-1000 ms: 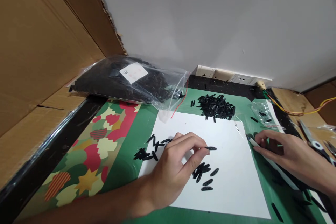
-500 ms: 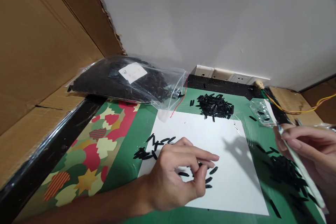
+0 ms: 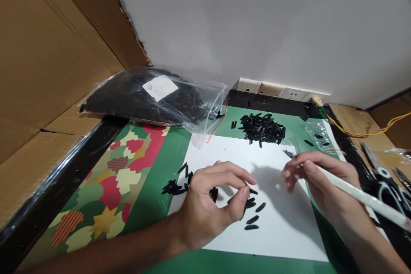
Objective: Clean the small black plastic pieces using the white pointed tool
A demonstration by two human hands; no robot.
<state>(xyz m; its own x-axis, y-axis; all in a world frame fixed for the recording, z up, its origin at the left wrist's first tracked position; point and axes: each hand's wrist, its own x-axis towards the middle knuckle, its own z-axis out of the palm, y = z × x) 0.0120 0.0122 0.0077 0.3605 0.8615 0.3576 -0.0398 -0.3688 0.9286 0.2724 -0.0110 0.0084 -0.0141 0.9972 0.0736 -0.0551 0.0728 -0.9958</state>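
My left hand [image 3: 208, 209] is closed in a pinch above the white sheet [image 3: 285, 239], with a small slim black piece [image 3: 253, 191] sticking out past the thumb and fingertips. Across from it, my right hand [image 3: 334, 188] grips a craft knife [image 3: 359, 195] with a long pale handle. The knife's dark, pointed tip points left, over the sheet's far right part, apart from the black piece. Just below my left fingertips lie several loose black pieces [image 3: 252, 219] on the paper. More pieces [image 3: 172, 187] lie at the sheet's left edge, partly behind my left hand.
A heap of black pieces [image 3: 263, 128] lies behind the sheet. At the back left rests a clear zip bag [image 3: 154, 98] full of black pieces. Scissors [image 3: 383, 180] lie at the right, near a yellow cable [image 3: 362, 134]. Cardboard [image 3: 48, 51] walls the left side.
My right hand has come left from the right side, swinging the knife so its tip is over the sheet. The black piece now shows at my left fingertips, which have closed together.
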